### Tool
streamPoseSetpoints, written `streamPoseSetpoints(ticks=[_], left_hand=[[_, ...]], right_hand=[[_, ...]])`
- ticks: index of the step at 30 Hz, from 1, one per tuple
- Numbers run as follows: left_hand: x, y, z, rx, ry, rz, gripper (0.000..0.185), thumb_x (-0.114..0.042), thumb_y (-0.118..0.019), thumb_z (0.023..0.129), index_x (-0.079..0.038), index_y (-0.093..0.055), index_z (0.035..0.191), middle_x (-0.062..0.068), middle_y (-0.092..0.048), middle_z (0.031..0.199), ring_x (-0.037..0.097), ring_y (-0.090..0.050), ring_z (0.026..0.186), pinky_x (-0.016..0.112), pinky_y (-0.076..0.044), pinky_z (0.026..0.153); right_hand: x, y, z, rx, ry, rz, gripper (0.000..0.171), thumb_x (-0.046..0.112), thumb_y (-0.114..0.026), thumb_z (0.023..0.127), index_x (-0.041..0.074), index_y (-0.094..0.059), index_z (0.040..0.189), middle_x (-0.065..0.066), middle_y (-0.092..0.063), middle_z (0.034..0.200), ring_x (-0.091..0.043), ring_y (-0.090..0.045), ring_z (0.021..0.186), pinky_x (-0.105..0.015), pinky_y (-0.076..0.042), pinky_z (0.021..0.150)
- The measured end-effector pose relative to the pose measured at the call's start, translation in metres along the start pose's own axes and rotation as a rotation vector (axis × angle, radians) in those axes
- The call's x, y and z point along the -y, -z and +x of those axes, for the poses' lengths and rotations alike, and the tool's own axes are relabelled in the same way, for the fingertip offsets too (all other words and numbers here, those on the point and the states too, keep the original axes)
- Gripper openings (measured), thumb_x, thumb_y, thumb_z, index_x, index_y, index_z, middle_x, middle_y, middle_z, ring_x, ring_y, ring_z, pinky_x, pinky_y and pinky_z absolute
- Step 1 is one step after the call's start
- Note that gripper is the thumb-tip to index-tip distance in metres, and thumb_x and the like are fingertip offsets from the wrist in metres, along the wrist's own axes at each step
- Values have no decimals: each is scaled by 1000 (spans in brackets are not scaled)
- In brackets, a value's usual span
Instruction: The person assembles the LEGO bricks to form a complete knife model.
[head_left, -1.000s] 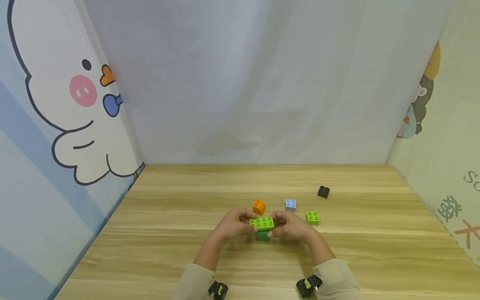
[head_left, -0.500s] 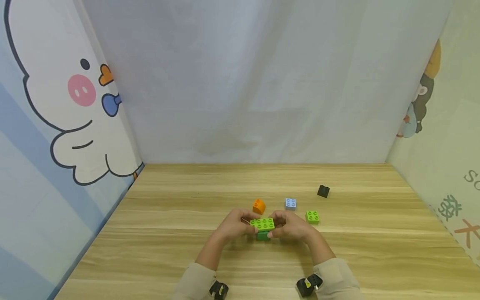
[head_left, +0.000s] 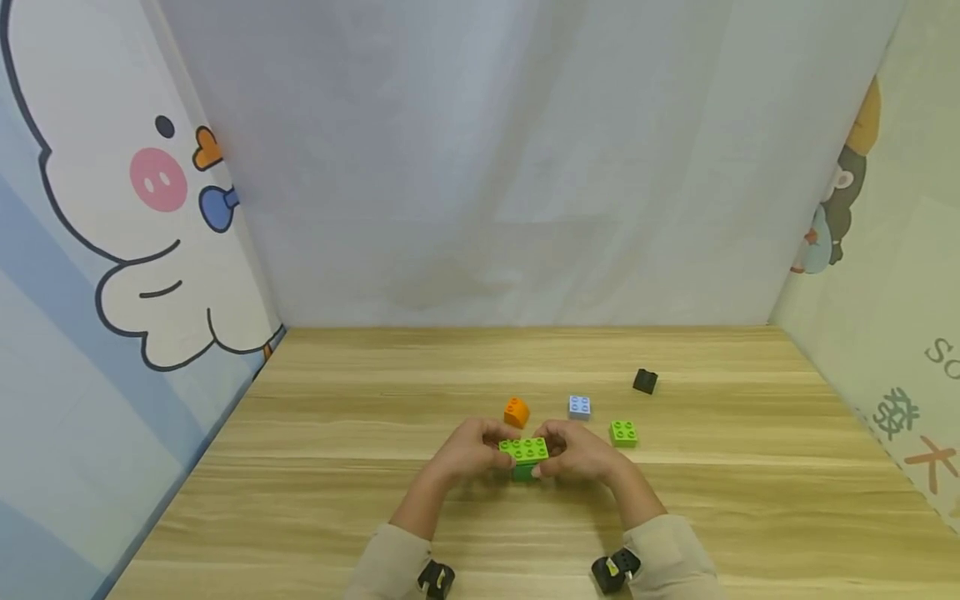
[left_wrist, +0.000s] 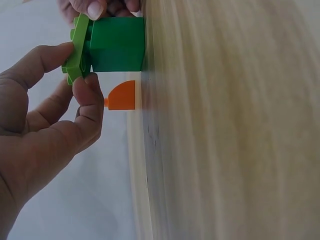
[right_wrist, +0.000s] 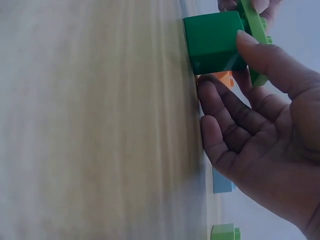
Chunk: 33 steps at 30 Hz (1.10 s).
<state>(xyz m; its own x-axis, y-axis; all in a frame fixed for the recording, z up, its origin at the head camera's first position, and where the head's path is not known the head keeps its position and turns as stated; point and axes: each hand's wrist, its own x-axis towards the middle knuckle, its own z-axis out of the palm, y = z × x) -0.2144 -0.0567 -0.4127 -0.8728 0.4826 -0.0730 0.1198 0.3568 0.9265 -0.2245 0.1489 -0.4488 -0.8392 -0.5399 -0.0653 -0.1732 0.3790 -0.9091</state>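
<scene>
At the middle of the table, a thin light-green toy brick (head_left: 525,450) with two rows of studs lies over a taller dark-green block (head_left: 523,472). My left hand (head_left: 467,450) pinches the light-green brick by its left end, thumb in front and fingers behind. Seen from the left wrist, this brick (left_wrist: 77,52) sits slightly tilted over the studs of the dark-green block (left_wrist: 117,44), which stands on the table. My right hand (head_left: 585,450) holds the dark-green block near its top, the thumb (right_wrist: 265,52) on its front face and fingers partly hidden behind.
Beyond the hands lie an orange curved brick (head_left: 516,412) and a pale-blue brick (head_left: 579,407). Further right are a small light-green brick (head_left: 623,433) and a black piece (head_left: 645,381). A grey curtain (head_left: 525,167) hangs behind the wooden table (head_left: 360,383).
Both hands keep their places around the bricks, with only slight finger movement. The light-green brick has shifted a little over the dark-green block; the head view has turned slightly.
</scene>
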Motion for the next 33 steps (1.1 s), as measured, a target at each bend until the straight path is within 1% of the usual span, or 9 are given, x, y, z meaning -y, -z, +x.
streamPoseSetpoints(ticks=[3,6,7,12,15,19,24,29,33], left_hand=[[11,1,6,11,6,13,32,0,-67,68,-4,-62,99,5,-55,88,17,-48,73,28,-42,60],[13,2,9,27,6,36,32,-1,-67,69,-6,-62,100,4,-56,89,19,-50,74,30,-44,61],[18,3,11,33,0,43,32,-2,-68,69,-7,-63,100,3,-56,90,18,-51,74,29,-44,61],[16,4,12,59,-31,32,34,4,-66,69,-1,-60,102,8,-56,91,18,-51,71,29,-44,60],[15,3,12,68,-44,14,34,6,-65,69,3,-59,102,12,-56,90,19,-50,70,29,-44,60],[15,3,13,72,-35,43,34,3,-66,70,1,-59,103,9,-56,89,18,-51,71,28,-44,60],[13,3,14,82,-30,99,34,0,-67,69,-1,-59,102,5,-57,88,17,-51,73,28,-44,63],[10,3,13,83,-26,105,34,1,-67,67,0,-60,100,5,-58,86,17,-50,73,29,-43,63],[9,1,12,60,-28,112,32,-1,-68,67,-1,-61,98,6,-56,83,17,-48,70,28,-42,59]], right_hand=[[0,-1,0,4,8,4,32,12,-71,69,4,-52,95,-4,-57,87,-19,-53,79,-33,-42,71],[1,-1,0,8,15,0,32,11,-70,71,4,-52,96,-4,-57,87,-20,-53,80,-33,-42,71],[1,-1,1,9,17,-5,31,11,-70,71,4,-52,96,-4,-57,88,-20,-53,80,-33,-42,71],[2,-2,1,-2,26,-71,31,11,-70,71,5,-51,95,-2,-56,85,-18,-51,77,-31,-42,68],[4,-3,0,-10,31,-83,32,10,-70,70,4,-51,94,-2,-55,84,-18,-50,74,-30,-42,64],[7,-3,-1,-14,37,-69,32,8,-70,70,2,-50,94,-3,-55,83,-19,-50,74,-31,-41,63],[7,-4,-1,-23,27,-99,31,10,-71,69,5,-51,93,-1,-55,83,-19,-50,74,-30,-41,64],[6,-5,-1,-24,13,-111,31,11,-71,68,6,-51,91,0,-55,83,-18,-50,75,-31,-41,66],[7,-5,-2,-29,5,-110,30,11,-71,68,6,-51,90,0,-56,83,-18,-50,76,-33,-41,67]])
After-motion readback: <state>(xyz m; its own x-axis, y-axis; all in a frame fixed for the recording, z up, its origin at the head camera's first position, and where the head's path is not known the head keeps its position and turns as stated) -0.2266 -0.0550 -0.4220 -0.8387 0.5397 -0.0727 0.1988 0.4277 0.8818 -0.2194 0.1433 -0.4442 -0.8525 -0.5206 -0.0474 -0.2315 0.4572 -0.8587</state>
